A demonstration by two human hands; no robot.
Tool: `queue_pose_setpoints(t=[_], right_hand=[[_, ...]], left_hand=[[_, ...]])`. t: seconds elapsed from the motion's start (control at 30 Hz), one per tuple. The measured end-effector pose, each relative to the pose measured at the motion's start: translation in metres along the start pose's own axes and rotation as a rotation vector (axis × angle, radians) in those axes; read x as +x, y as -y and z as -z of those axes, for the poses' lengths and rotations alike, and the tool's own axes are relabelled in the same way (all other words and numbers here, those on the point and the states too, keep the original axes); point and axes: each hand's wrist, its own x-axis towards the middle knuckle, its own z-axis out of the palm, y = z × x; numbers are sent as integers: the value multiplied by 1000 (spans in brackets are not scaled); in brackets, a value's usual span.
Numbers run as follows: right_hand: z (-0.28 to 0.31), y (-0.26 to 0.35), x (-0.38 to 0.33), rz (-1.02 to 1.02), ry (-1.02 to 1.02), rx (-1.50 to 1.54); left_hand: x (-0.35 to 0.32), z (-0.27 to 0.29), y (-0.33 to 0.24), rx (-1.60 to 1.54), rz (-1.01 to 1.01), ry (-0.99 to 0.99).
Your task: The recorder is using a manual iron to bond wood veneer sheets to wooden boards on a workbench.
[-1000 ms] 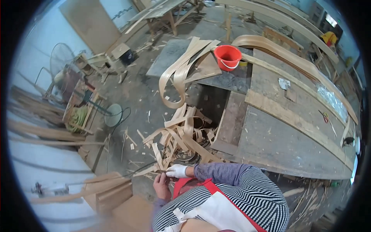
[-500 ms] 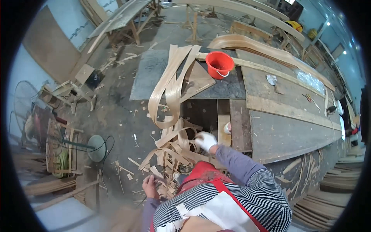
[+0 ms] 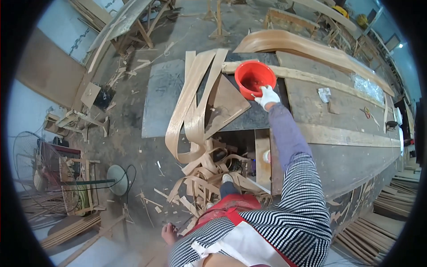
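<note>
Red bucket on table, contents unclear. Gloved right hand grip pinching its rim; left hand grip cannot tell.

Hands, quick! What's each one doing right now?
Left hand: bare, low beside the apron, holding nothing visible; open or closed cannot be told.
Right hand: white-gloved, on the red bucket rim.

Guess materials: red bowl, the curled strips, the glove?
Red bowl: probably plastic, with a uniform bright colour, a smooth glossy wall and a thin rim. Curled strips: thin wood veneer, pale tan and matte, bending in loose loops without breaking. Glove on the right hand: white, soft-looking, likely knit cotton; weave too small to confirm.
</note>
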Motion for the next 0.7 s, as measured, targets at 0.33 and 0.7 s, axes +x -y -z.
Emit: queue_pose_setpoints(t=[0.33, 0.7], right_hand=[[5, -49, -8, 312, 168, -117], [86, 15, -236, 385, 466, 236]], left_hand=[[36, -81, -51, 54, -38, 100], [99, -85, -49, 145, -63, 274]])
